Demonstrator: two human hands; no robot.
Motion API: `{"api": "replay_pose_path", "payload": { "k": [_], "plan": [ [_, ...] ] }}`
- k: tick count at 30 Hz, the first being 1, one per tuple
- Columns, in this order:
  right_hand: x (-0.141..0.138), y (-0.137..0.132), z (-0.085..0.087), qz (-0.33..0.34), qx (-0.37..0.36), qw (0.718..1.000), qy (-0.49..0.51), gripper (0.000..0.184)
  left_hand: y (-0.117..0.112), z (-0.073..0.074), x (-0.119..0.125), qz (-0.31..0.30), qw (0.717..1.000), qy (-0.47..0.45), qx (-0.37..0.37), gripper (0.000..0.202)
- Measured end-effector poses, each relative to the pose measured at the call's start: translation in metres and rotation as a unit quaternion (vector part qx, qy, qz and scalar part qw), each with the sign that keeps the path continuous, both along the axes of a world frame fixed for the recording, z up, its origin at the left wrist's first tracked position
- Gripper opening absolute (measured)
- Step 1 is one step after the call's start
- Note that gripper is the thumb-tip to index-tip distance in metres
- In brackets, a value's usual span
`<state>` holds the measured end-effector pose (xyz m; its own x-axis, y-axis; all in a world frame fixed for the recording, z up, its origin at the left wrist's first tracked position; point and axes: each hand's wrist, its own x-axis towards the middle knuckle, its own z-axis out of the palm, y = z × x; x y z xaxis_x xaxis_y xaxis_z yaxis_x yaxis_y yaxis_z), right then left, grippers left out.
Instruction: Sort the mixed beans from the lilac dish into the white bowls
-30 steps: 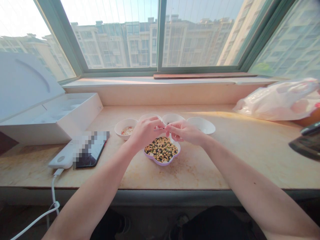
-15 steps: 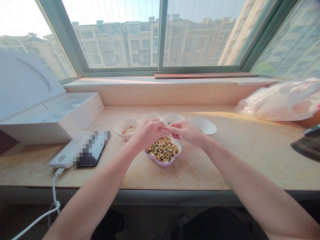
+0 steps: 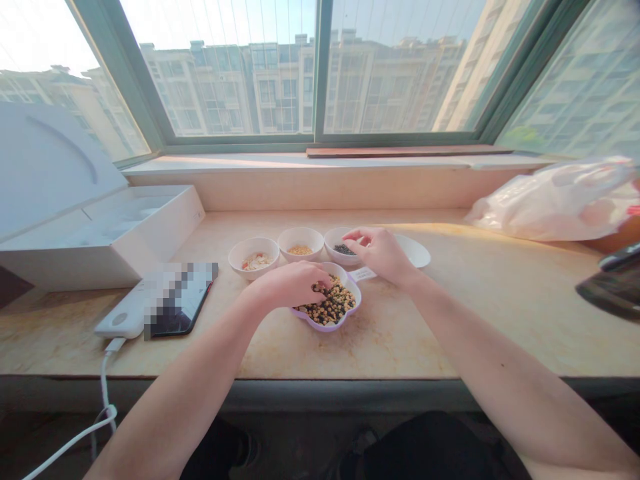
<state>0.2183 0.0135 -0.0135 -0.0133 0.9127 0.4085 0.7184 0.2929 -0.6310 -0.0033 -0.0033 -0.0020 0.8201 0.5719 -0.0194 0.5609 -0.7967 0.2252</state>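
Note:
A lilac flower-shaped dish of mixed yellow and dark beans sits on the stone sill. My left hand rests on its left side, fingertips pinched down among the beans. My right hand hovers at the small white bowl of dark beans, thumb and finger pinched together; what they hold is too small to see. To the left stand a white bowl of yellow beans and a white bowl of pale and reddish pieces. A fourth white bowl is partly hidden behind my right hand.
An open white box stands at the left, with a phone on a white power bank and its cable in front. A plastic bag lies at the right, a dark object at the right edge.
My hands have separated from above the dish. The left dropped onto the beans; the right moved back and right to the bowl of dark beans, uncovering the two middle bowls.

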Motion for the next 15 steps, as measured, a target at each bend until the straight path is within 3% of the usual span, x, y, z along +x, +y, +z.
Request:
{"api": "replay_pose_path", "payload": {
  "k": [6, 15],
  "plan": [
    [0.006, 0.007, -0.007, -0.003, 0.046, 0.999, -0.019, 0.019, 0.005, -0.008, 0.004, -0.02, 1.0, 0.011, -0.003, 0.022],
    [0.011, 0.014, -0.014, -0.011, 0.061, 0.996, -0.063, 0.019, 0.005, -0.009, 0.005, 0.0, 1.0, -0.006, -0.005, 0.026]
  ]
}}
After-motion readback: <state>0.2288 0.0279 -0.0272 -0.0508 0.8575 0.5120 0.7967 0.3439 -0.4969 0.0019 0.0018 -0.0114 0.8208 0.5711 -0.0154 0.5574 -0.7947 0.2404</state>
